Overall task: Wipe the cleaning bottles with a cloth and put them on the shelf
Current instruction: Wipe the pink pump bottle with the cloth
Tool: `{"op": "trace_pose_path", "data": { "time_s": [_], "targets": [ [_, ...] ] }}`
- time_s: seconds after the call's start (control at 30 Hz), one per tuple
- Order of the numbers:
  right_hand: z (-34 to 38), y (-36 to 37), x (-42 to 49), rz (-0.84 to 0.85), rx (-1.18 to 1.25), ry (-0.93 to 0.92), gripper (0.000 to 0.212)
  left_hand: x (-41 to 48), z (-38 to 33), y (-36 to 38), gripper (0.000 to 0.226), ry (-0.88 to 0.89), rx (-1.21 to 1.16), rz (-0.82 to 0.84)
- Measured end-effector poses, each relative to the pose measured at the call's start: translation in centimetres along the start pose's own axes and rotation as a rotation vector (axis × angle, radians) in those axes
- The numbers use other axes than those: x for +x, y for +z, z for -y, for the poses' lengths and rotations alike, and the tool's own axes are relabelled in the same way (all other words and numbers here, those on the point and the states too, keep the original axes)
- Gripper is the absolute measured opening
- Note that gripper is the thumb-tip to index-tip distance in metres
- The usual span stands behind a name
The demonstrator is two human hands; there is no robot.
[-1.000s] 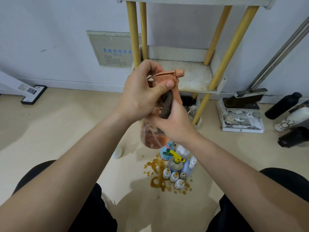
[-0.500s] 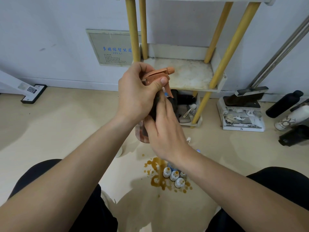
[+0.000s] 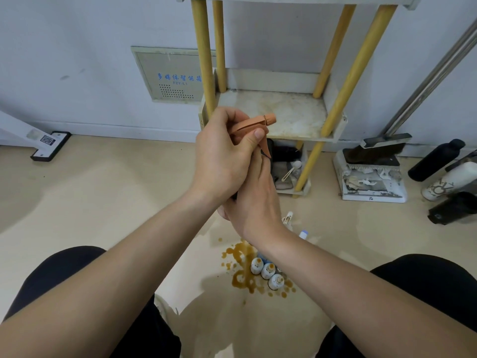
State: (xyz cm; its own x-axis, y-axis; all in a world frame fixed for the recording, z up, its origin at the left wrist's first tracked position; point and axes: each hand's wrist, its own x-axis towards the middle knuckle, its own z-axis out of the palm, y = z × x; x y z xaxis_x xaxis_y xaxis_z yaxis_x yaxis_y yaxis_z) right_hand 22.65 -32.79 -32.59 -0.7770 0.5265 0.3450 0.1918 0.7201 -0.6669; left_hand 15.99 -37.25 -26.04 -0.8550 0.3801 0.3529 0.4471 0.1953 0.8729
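Observation:
My left hand (image 3: 222, 156) grips the orange spray head of a spray bottle (image 3: 254, 122), thumb curled over its neck. My right hand (image 3: 255, 200) wraps around the bottle's body below, pressing a dark cloth (image 3: 265, 154) against it; only a sliver of cloth shows and the body is hidden behind both hands. The bottle is held in the air in front of the stained lower shelf board (image 3: 291, 115) of a rack with yellow posts. Small white bottles (image 3: 268, 271) stand on the floor below, partly hidden by my right forearm.
A brown spill (image 3: 240, 254) stains the floor around the small bottles. Right of the rack lie a dustpan tray (image 3: 371, 177), a black bottle (image 3: 436, 160) and a white bottle (image 3: 449, 180). The rack's bottom tier (image 3: 286, 166) holds clutter. My knees frame the lower corners.
The bottle and both hands have risen toward the shelf. My right hand slid over the bottle's body, hiding it and most of the cloth, as well as the floor bottles behind.

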Motion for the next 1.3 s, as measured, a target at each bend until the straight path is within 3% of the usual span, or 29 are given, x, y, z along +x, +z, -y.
{"op": "trace_pose_path", "data": {
  "time_s": [0.13, 0.23, 0.4, 0.57, 0.7, 0.93, 1.3],
  "targets": [
    [-0.4, 0.5, 0.6, 0.004, -0.128, 0.036, 0.086, -0.4, 0.3, 0.5, 0.016, 0.029, 0.020, 0.041],
    [-0.4, -0.1, 0.9, 0.035, -0.060, 0.033, 0.083, -0.3, 0.6, 0.1, 0.014, 0.042, 0.017, 0.085],
    [-0.6, -1.7, 1.5, -0.003, -0.008, 0.000, 0.080, 1.1, 0.7, -2.3, 0.029, 0.067, -0.058, 0.259],
    [-0.7, -2.7, 1.9, 0.033, 0.078, -0.014, 0.070, 1.3, 1.7, -3.7, 0.017, -0.006, -0.091, 0.323],
    [-0.8, -3.1, 2.0, 0.092, 0.060, -0.015, 0.073, 1.4, 2.1, -3.9, 0.026, -0.013, -0.053, 0.379],
    [0.4, -3.4, 1.7, 0.119, -0.284, -0.057, 0.082, 0.4, 2.1, -1.4, 0.025, -0.063, -0.009, 0.097],
    [0.3, -3.5, 0.7, 0.132, -0.507, -0.237, 0.068, 1.9, 2.4, -2.0, 0.017, -0.113, 0.019, -0.011]
  ]
}}
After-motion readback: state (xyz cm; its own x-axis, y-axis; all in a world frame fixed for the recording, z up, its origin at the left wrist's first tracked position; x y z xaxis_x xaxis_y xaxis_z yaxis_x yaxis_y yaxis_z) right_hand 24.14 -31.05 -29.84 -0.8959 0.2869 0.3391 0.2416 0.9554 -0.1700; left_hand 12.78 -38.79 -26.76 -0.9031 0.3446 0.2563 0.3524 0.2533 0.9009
